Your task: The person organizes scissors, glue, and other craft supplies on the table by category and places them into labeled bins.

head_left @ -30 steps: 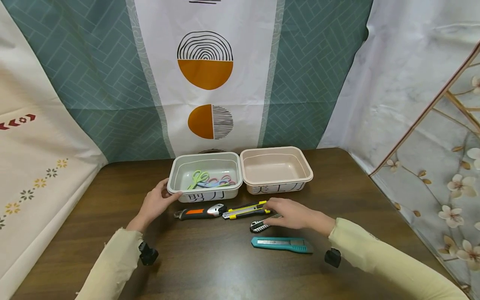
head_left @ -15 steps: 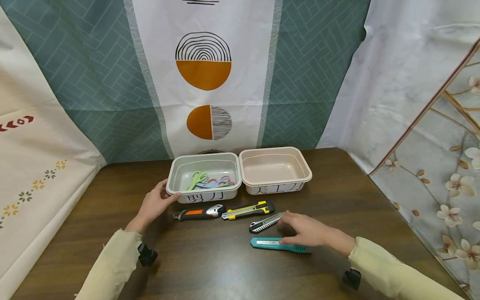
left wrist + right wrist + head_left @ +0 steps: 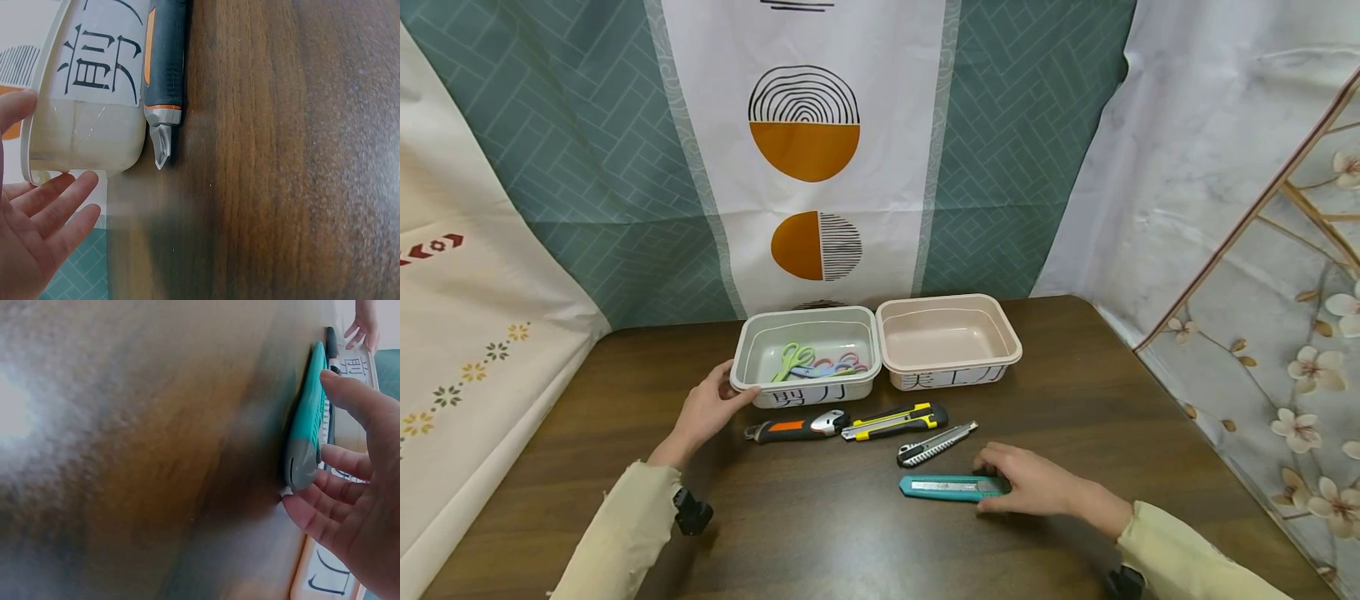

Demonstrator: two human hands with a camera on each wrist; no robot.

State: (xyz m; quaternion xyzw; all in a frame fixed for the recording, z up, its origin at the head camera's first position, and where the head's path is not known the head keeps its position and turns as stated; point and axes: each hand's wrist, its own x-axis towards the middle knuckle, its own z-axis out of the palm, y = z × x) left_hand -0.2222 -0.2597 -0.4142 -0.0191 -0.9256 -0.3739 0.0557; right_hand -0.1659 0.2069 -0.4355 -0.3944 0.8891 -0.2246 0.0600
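Observation:
My left hand (image 3: 706, 408) rests at the left front corner of a grey-green plastic box (image 3: 805, 310), thumb on the rim and fairly straight fingers along the side. Scissors (image 3: 795, 358) with pale green handles lie in that box among pink and blue ones. My right hand (image 3: 1028, 482) straddles the grey end of a teal utility knife (image 3: 936, 487) that lies flat on the table. Thumb and fingers are on opposite sides of this knife; the wrist view shows them loosely spread around its end (image 3: 303, 465). Nearby lies a small black-and-silver utility knife (image 3: 936, 444).
A beige-pink box (image 3: 955, 367) stands against the grey-green one, its front labelled in black characters. Before the boxes lie a black-and-orange utility knife (image 3: 797, 427) and a yellow-and-black utility knife (image 3: 895, 422). Curtains hang behind the wooden table (image 3: 805, 542).
My right hand has moved from above the small black-and-silver knife, right and toward me, to the end of the teal knife. The left hand has stayed at the box corner.

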